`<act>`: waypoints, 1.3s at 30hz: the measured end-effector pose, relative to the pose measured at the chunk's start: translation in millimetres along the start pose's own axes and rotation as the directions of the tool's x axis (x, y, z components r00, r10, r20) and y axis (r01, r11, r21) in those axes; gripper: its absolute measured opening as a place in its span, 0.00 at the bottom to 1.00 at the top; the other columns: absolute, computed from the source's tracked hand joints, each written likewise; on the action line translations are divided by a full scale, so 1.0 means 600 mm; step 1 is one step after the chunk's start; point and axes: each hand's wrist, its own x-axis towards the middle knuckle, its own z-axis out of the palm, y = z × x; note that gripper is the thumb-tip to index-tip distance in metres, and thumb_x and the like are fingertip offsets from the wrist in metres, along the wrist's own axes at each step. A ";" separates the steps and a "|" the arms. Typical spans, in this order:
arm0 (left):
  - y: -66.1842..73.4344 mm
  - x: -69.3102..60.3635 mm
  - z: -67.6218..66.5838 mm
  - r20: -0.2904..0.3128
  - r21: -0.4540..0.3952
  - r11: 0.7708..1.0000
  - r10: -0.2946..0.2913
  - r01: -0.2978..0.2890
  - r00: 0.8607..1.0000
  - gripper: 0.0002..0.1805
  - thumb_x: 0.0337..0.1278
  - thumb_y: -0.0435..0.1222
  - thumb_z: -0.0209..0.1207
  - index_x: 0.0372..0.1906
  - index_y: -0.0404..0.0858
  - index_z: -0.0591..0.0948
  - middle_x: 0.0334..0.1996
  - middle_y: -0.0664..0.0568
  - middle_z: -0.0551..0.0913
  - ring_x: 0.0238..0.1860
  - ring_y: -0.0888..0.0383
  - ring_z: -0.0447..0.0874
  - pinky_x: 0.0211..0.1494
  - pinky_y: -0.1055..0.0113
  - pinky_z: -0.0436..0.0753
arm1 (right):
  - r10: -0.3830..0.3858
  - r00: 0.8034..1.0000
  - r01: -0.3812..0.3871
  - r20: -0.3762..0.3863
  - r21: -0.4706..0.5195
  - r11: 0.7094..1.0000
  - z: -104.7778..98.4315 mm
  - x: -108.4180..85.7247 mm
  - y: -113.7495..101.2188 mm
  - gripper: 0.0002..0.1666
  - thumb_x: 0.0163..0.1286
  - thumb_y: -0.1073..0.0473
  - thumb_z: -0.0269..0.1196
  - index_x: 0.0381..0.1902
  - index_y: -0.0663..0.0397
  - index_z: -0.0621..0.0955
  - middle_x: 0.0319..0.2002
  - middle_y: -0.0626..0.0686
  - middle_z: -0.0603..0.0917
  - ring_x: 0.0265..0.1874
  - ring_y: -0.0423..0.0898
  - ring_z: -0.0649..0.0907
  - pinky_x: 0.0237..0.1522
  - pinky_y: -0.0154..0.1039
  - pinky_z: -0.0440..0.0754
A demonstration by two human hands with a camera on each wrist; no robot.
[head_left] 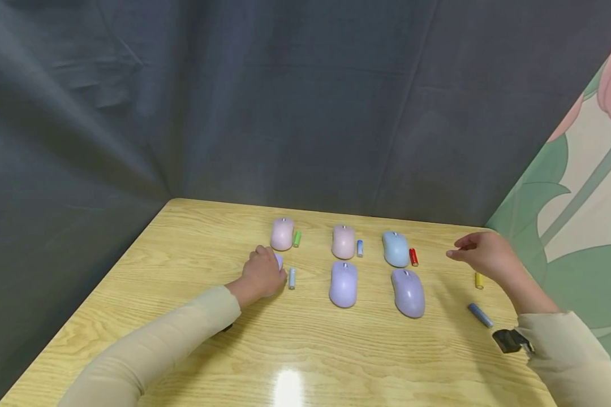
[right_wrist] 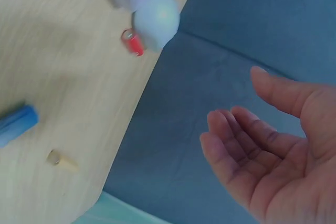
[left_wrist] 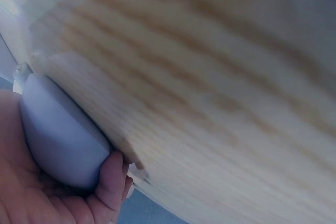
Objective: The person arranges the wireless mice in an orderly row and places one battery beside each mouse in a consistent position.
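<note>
My left hand [head_left: 263, 272] grips a lavender computer mouse [left_wrist: 60, 132] at the table's left-middle, fingers curled round its side. In the head view the hand covers most of that mouse. Just right of it lies a light blue battery [head_left: 292, 278]. My right hand [head_left: 490, 255] hovers above the table's right side, holding nothing, its fingers loosely bent and the thumb apart from them in the right wrist view. Nearest to it are a yellow battery [head_left: 479, 281], a dark blue battery [head_left: 481, 315] and a red battery [head_left: 413, 256].
In the back row stand two pink mice [head_left: 282, 234] and a light blue mouse [head_left: 396, 249], with a green battery [head_left: 297, 239] and a blue battery [head_left: 360, 248] among them. In front are a lavender mouse [head_left: 343, 285] and a purple mouse [head_left: 408, 294]. A dark curtain [head_left: 295, 113] borders the table.
</note>
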 end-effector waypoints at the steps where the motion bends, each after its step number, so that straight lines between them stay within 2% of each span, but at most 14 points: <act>1: 0.000 0.000 0.000 -0.002 -0.001 1.000 0.000 0.000 1.000 0.28 0.67 0.48 0.50 0.44 0.21 0.69 0.30 0.40 0.64 0.31 0.52 0.69 0.23 0.67 0.75 | 0.000 1.000 0.000 0.006 0.000 1.000 0.000 -0.001 0.006 0.30 0.65 0.50 0.66 0.48 0.76 0.78 0.39 0.66 0.83 0.36 0.59 0.81 0.33 0.48 0.79; 10: -0.002 0.005 0.004 0.018 -0.013 1.000 -0.005 0.005 1.000 0.29 0.68 0.48 0.50 0.45 0.20 0.69 0.31 0.39 0.65 0.31 0.51 0.70 0.23 0.66 0.76 | -0.012 0.996 0.016 0.085 -0.051 0.999 0.000 -0.016 0.057 0.33 0.66 0.49 0.65 0.49 0.79 0.76 0.40 0.69 0.82 0.35 0.59 0.82 0.34 0.52 0.80; 18: -0.002 0.007 0.004 0.037 0.032 0.999 0.011 -0.012 0.999 0.30 0.69 0.49 0.47 0.46 0.20 0.68 0.31 0.39 0.65 0.31 0.52 0.69 0.23 0.67 0.76 | -0.036 0.992 0.044 0.119 -0.064 0.997 0.004 -0.024 0.098 0.29 0.67 0.52 0.65 0.46 0.79 0.77 0.36 0.63 0.84 0.34 0.58 0.82 0.33 0.50 0.79; 25: -0.003 0.007 0.005 0.039 0.028 1.000 -0.004 0.003 0.999 0.30 0.69 0.49 0.48 0.45 0.20 0.69 0.31 0.39 0.65 0.30 0.52 0.69 0.22 0.67 0.76 | -0.016 0.983 0.034 0.182 -0.097 0.995 0.009 -0.028 0.127 0.30 0.66 0.50 0.65 0.45 0.78 0.78 0.39 0.67 0.82 0.35 0.57 0.82 0.34 0.51 0.80; 32: -0.002 0.010 0.005 0.043 0.018 1.000 -0.013 0.012 0.999 0.30 0.69 0.50 0.48 0.46 0.20 0.68 0.31 0.39 0.65 0.30 0.52 0.69 0.22 0.67 0.76 | -0.009 0.969 0.015 0.247 -0.022 1.000 0.024 -0.038 0.154 0.25 0.67 0.54 0.65 0.44 0.77 0.78 0.37 0.60 0.82 0.32 0.51 0.81 0.31 0.45 0.80; 39: -0.003 0.008 0.006 0.045 -0.002 1.000 -0.019 0.019 0.999 0.30 0.68 0.49 0.48 0.47 0.20 0.68 0.31 0.39 0.64 0.31 0.52 0.69 0.22 0.67 0.76 | -0.017 0.954 -0.001 0.299 0.059 0.998 0.043 -0.044 0.171 0.20 0.66 0.57 0.65 0.40 0.75 0.79 0.35 0.55 0.81 0.33 0.47 0.79 0.32 0.45 0.81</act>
